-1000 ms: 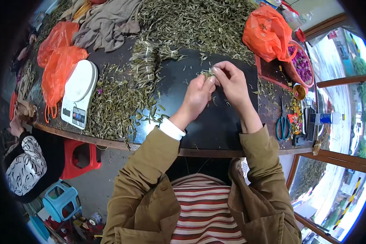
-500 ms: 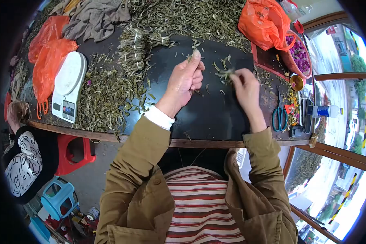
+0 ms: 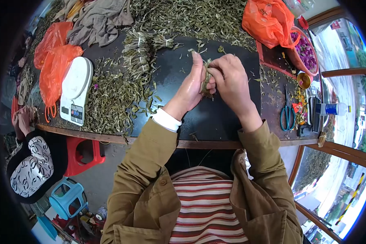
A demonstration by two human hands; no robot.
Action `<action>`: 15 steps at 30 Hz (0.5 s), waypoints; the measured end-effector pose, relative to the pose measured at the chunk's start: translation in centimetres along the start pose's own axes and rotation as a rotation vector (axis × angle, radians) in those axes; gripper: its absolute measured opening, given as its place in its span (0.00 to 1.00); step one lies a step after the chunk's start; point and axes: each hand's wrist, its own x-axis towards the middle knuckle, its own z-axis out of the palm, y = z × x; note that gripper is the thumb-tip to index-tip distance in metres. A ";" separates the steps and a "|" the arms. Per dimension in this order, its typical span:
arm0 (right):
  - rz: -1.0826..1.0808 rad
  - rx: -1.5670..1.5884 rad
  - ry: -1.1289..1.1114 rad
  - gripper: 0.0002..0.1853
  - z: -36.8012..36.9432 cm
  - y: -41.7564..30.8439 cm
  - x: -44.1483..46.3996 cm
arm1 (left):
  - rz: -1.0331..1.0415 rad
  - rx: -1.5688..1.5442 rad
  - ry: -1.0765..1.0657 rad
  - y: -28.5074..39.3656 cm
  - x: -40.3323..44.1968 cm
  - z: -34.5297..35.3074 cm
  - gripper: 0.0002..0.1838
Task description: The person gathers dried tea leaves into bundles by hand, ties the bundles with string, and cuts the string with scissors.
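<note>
Over the dark mat, my left hand is wrapped round a small bundle of dried leaves, its thumb raised. My right hand meets it from the right, fingers pinched at the bundle's upper part. Part of the bundle is hidden by the fingers. Beyond my left hand lie tied leaf bundles, stacked and bound with pale bands, with one more bundle beside them. Loose dried leaves spread over the table to the left of the mat.
At left stand a white digital scale and orange plastic bags; a grey towel lies behind. Teal-handled scissors, a bottle and a basin of purple flowers are at right. Another person's hand shows at far left.
My right hand has moved left from the mat's right side, where it held some leaves, to the bundle in my left hand. The view has shifted slightly.
</note>
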 end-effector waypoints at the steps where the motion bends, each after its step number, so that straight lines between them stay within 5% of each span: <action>1: -0.006 0.003 -0.001 0.09 0.2 0.4 0.3 | 0.006 0.001 0.003 0.2 0.0 0.0 0.40; 6: 0.286 -0.009 0.208 0.09 -0.5 2.3 0.7 | -0.067 -0.001 0.020 0.2 0.0 0.6 0.36; 10: 0.571 1.008 -0.076 0.07 -3.1 -1.2 0.1 | -0.026 0.088 -0.014 -0.2 0.0 0.4 0.25; 15: 0.558 1.189 0.051 0.07 -3.0 -2.6 -1.0 | 0.030 0.399 0.101 -0.5 -0.1 0.6 0.18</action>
